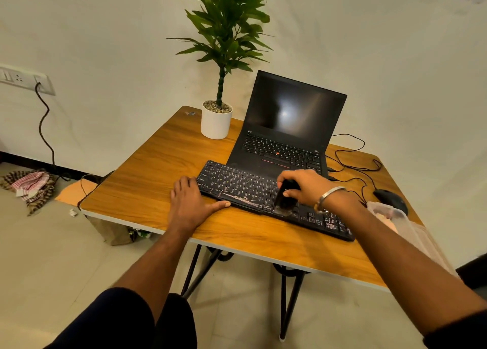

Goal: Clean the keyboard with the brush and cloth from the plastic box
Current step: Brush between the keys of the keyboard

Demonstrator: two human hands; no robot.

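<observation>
A black keyboard point(245, 185) lies at a slant across the wooden table point(147, 180), in front of the laptop. My right hand point(305, 184) grips a dark brush point(284, 198) whose bristles touch the keys just right of the keyboard's middle. My left hand point(189, 201) lies flat on the table at the keyboard's left end, thumb stretched along its front edge. The clear plastic box point(395, 217) stands at the table's right edge, partly hidden by my right forearm; something pale lies inside, too blurred to name.
An open black laptop point(287, 127) stands behind the keyboard. A potted plant point(217, 119) is at the back left. A black mouse point(390, 198) and its cables lie at the right. Crumpled cloth point(31, 186) lies on the floor at the left.
</observation>
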